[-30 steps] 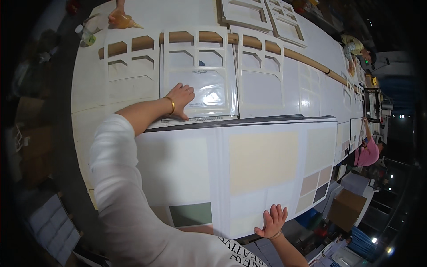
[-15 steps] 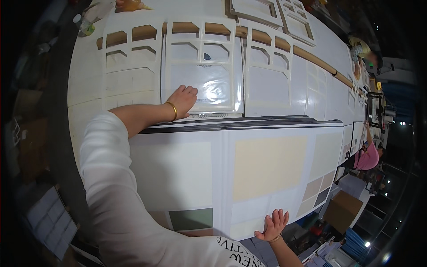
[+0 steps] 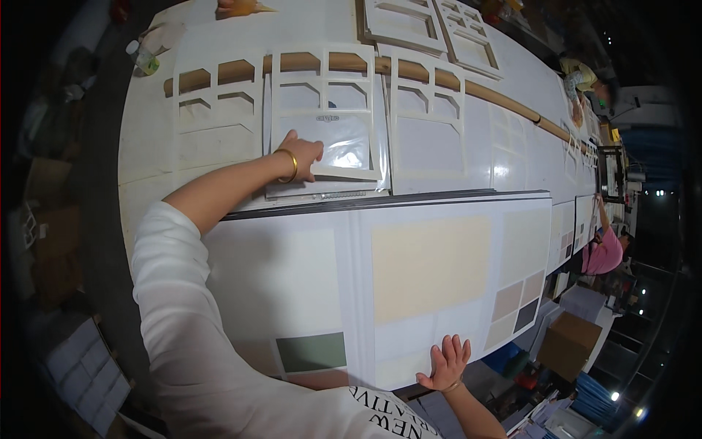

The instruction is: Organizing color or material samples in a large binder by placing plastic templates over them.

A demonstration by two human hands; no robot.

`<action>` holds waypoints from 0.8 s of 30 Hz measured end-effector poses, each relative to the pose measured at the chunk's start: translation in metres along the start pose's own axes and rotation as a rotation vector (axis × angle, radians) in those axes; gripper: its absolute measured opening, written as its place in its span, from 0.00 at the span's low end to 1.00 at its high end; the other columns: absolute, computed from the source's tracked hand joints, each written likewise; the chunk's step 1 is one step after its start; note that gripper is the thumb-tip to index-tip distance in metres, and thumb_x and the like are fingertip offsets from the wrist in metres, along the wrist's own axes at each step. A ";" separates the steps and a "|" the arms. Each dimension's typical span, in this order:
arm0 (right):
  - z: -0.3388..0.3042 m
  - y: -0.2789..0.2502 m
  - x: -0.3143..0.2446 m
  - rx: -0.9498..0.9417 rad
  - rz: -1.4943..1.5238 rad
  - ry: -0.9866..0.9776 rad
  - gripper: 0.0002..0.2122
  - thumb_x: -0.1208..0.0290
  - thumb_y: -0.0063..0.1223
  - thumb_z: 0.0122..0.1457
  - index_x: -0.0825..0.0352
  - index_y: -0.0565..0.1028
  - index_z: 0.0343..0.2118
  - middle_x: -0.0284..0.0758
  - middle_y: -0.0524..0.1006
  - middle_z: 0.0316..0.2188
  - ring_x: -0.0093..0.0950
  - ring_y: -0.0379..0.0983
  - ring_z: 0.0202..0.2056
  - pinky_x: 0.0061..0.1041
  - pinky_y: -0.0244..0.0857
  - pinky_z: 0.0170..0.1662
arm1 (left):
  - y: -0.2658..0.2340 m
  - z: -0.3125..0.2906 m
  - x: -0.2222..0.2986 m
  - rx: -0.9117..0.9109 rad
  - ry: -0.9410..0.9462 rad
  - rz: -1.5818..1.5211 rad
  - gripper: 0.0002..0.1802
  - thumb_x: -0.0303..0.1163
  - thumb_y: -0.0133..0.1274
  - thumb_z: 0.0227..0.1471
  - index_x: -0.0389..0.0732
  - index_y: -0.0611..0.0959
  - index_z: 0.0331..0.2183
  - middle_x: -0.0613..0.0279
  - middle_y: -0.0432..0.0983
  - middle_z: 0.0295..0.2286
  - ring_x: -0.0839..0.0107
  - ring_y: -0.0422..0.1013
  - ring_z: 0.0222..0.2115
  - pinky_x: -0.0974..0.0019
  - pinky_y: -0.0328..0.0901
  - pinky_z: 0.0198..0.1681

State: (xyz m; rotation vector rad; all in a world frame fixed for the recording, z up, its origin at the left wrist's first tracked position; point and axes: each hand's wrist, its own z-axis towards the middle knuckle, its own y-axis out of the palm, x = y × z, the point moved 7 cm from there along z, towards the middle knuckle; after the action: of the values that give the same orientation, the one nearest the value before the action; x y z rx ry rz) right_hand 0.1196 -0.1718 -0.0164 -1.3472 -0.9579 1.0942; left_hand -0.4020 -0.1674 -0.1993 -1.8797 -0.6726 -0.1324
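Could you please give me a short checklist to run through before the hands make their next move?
1. Left hand at the middle white cut-out frame: ok, it is at the near left corner.
2. Left fingers pinching that frame's edge: cannot tell, the hand hides the contact.
3. Right hand flat on the printed panel: ok, fingers spread near its near edge.
4. Middle frame's near edge parallel to that of the plastic-covered sheet beneath: not ok, it looks skewed.
5. Cardboard tube under the frames' far ends: ok, it shows through their openings.
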 end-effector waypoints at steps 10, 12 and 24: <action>0.008 -0.003 0.000 0.035 0.011 0.002 0.33 0.41 0.40 0.56 0.64 0.69 0.55 0.46 0.62 0.61 0.43 0.52 0.64 0.48 0.33 0.66 | -0.256 -0.079 0.068 0.402 0.108 -0.213 0.22 0.42 0.70 0.33 0.46 0.82 0.34 0.72 0.73 0.25 0.78 0.69 0.27 0.67 0.62 0.35; 0.006 0.001 0.001 -0.034 -0.005 0.001 0.34 0.41 0.42 0.54 0.66 0.67 0.56 0.48 0.61 0.61 0.46 0.51 0.64 0.49 0.33 0.65 | -0.307 -0.116 0.100 0.370 0.219 -0.456 0.16 0.29 0.67 0.42 0.38 0.80 0.35 0.73 0.70 0.25 0.84 0.65 0.27 0.77 0.61 0.31; 0.170 -0.207 -0.062 0.799 0.014 -0.420 0.10 0.70 0.60 0.49 0.58 0.77 0.36 0.32 0.76 0.45 0.29 0.71 0.47 0.43 0.50 0.59 | -0.371 -0.340 0.285 0.322 0.070 -0.597 0.17 0.35 0.64 0.49 0.36 0.83 0.39 0.63 0.79 0.32 0.75 0.73 0.34 0.72 0.66 0.41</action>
State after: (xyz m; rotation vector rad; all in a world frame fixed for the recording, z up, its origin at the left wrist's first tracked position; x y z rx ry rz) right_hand -0.0506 -0.1746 0.1996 -0.4800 -0.6716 1.5830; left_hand -0.2788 -0.2627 0.3578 -1.3187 -1.1200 -0.4424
